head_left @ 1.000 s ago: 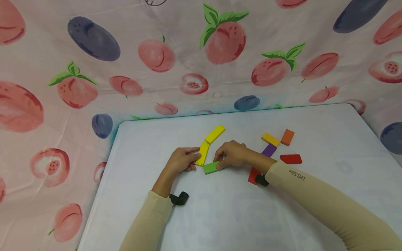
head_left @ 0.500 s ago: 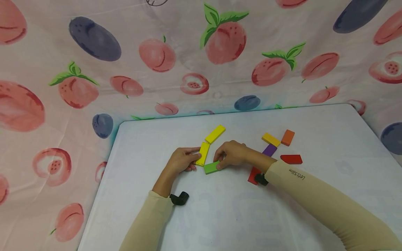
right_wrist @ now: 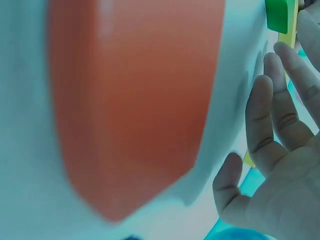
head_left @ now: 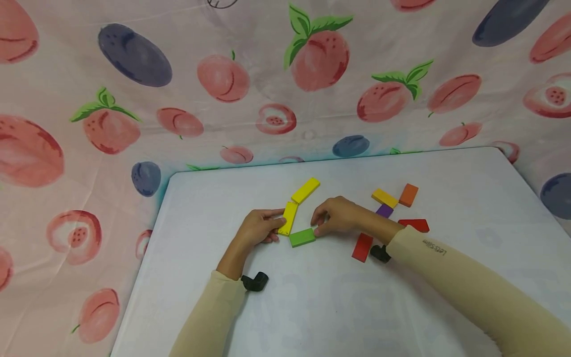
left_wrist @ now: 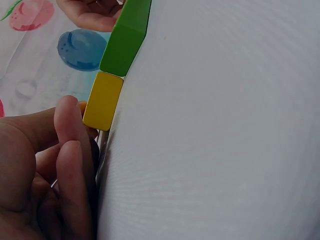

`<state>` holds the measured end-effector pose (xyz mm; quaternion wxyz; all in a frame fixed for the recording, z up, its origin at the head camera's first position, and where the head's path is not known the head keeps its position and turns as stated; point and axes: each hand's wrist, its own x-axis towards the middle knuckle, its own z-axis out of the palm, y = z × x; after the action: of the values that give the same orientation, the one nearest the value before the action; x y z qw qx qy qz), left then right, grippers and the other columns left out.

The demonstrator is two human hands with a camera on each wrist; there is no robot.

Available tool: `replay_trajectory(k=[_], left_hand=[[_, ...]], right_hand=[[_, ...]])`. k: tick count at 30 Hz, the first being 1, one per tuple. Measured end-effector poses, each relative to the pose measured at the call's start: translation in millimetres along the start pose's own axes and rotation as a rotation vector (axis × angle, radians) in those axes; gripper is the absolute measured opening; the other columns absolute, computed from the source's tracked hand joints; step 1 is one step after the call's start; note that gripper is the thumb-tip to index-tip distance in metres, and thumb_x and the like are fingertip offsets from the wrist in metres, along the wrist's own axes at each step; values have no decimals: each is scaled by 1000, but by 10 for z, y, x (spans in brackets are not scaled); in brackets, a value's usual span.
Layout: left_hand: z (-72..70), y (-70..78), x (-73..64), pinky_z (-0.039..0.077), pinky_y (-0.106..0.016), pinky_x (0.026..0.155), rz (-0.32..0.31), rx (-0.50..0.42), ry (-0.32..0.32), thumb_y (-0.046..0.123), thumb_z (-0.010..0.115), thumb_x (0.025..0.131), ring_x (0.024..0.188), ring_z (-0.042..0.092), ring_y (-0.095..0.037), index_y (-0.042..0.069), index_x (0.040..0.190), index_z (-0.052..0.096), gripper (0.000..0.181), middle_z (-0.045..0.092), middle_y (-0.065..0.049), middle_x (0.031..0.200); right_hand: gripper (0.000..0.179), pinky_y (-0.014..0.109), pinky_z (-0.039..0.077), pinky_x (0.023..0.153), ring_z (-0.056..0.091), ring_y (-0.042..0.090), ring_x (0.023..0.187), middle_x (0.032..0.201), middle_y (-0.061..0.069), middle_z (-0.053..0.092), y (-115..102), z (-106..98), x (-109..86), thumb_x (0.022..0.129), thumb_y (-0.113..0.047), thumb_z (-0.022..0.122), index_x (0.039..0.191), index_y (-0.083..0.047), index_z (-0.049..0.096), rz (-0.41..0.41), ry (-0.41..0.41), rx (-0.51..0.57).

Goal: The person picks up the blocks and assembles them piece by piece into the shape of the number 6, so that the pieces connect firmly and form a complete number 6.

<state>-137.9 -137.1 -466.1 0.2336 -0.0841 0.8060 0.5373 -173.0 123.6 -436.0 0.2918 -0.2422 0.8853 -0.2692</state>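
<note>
Pinching the nearer yellow block (head_left: 290, 214), the left hand (head_left: 256, 228) lay near the green block (head_left: 302, 237), which rested on the white table (head_left: 303, 307) beside the right hand (head_left: 341, 215) with loosely parted fingers.

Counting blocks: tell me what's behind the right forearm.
In the head view, parts of a purple block and a red block show beyond the right forearm, which hides the rest and anything wholly behind.

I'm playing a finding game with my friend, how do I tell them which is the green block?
On the white table, look at the yellow block that the left hand holds. The green block lies flat by that block's near end, close to the right hand. It's the only green one in view; its nearest neighbour is yellow.
</note>
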Motion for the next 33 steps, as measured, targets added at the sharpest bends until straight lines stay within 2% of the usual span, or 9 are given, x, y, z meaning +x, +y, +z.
replay_trajectory(k=[10,16,23,33], left_hand=[[-25,4,-9,51,-22,55,-5,-7,3,32,74,94,56,64,-13,29,135,69,41,64,-4,73],[-18,-3,-3,50,-22,54,-2,-9,3,31,74,94,55,63,-13,29,134,69,40,63,-4,72],[8,-26,17,50,-22,54,8,1,4,31,74,94,55,63,-12,27,134,69,40,63,-4,73],[4,0,3,51,-22,54,-8,5,3,32,74,95,56,64,-13,28,134,69,40,64,-4,71]], right_hand=[[22,30,51,78,60,16,88,90,-8,69,133,-112,-253,88,-31,82,108,-22,77,-19,54,13],[23,25,52,71,59,13,82,89,-10,69,228,-133,-396,87,-31,82,108,-22,78,-51,79,-40],[22,23,50,64,58,9,77,90,-13,69,315,-168,-581,85,-31,84,106,-23,80,-134,98,-104],[22,23,53,75,60,10,88,97,-13,72,449,-129,-818,86,-25,84,108,-24,80,-175,41,-140]])
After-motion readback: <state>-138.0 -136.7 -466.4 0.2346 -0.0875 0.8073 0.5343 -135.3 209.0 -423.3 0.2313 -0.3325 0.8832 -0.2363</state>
